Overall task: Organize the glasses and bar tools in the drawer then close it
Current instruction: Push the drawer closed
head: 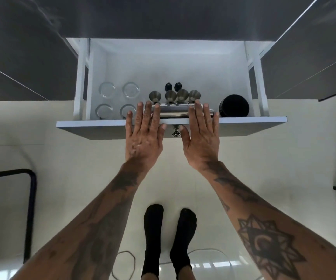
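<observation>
The white drawer point(243, 123) is pulled open below me. Inside at the left stand several clear glasses point(107, 90) in two rows. In the middle stand several steel jiggers point(182, 95) with two black stoppers point(173, 86) behind them. A shiny steel shaker point(174, 112) lies on its side along the front wall. A black cup point(234, 106) stands at the right. My left hand point(144, 134) and my right hand point(200, 138) lie flat and open over the drawer's front edge, fingers spread, on either side of the metal knob point(175, 133). They hold nothing.
Dark cabinet fronts point(21, 57) flank the drawer on both sides. Under me is a pale tiled floor point(264, 158) with my feet in black socks point(169, 239) and a thin cable. A black-framed stool point(29, 199) stands at the left and another frame at the right edge.
</observation>
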A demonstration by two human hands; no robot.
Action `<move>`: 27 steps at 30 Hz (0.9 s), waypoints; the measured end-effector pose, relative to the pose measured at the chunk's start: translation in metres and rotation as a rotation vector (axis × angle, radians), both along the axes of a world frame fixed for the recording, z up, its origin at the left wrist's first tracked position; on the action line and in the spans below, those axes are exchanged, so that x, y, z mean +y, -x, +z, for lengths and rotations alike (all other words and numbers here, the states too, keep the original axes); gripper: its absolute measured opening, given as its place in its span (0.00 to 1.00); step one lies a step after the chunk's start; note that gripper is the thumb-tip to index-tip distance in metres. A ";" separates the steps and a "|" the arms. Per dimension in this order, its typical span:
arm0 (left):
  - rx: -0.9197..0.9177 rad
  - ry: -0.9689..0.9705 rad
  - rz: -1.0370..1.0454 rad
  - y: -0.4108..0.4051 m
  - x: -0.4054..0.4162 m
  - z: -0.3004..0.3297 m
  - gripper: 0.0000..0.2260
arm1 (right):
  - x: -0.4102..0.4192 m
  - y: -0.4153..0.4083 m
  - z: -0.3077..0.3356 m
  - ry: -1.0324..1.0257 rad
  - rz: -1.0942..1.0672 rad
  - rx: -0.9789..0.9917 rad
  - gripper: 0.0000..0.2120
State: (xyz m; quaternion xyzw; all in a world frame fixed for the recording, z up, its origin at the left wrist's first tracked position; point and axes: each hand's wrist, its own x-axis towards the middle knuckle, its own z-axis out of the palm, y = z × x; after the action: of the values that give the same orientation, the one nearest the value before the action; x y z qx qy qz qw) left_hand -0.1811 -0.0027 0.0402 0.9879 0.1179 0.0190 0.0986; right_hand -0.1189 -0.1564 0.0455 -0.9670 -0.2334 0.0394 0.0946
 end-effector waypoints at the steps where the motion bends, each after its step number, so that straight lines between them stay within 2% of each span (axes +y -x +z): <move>1: 0.003 -0.002 0.004 -0.007 0.002 0.000 0.25 | 0.003 -0.007 0.000 0.003 -0.004 -0.005 0.29; 6: 0.026 -0.015 0.022 -0.039 0.005 0.005 0.25 | 0.019 -0.040 0.000 0.054 -0.004 -0.022 0.30; 11: 0.152 -0.006 0.126 -0.072 -0.005 0.015 0.30 | 0.038 -0.066 0.005 0.132 -0.018 0.003 0.31; 14: 0.187 0.025 0.081 -0.086 -0.023 0.024 0.31 | 0.046 -0.075 0.012 0.152 0.028 0.033 0.34; 16: 0.165 0.019 0.040 -0.086 -0.027 0.026 0.31 | 0.047 -0.076 0.017 0.118 0.076 0.045 0.36; 20: 0.107 0.088 0.118 -0.070 -0.021 0.031 0.31 | 0.045 -0.055 0.025 0.003 0.030 0.076 0.34; 24: 0.172 0.107 0.081 -0.072 -0.020 0.029 0.33 | 0.048 -0.052 0.023 0.016 0.033 0.126 0.34; 27: 0.198 0.098 0.047 -0.078 -0.014 0.024 0.36 | 0.055 -0.058 0.027 -0.017 0.115 0.112 0.33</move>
State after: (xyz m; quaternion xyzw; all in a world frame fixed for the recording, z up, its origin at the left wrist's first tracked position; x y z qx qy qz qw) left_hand -0.1033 -0.0168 0.0638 0.9759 0.1508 -0.0822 0.1344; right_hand -0.0609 -0.1013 0.0722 -0.9475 -0.2830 0.0968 0.1132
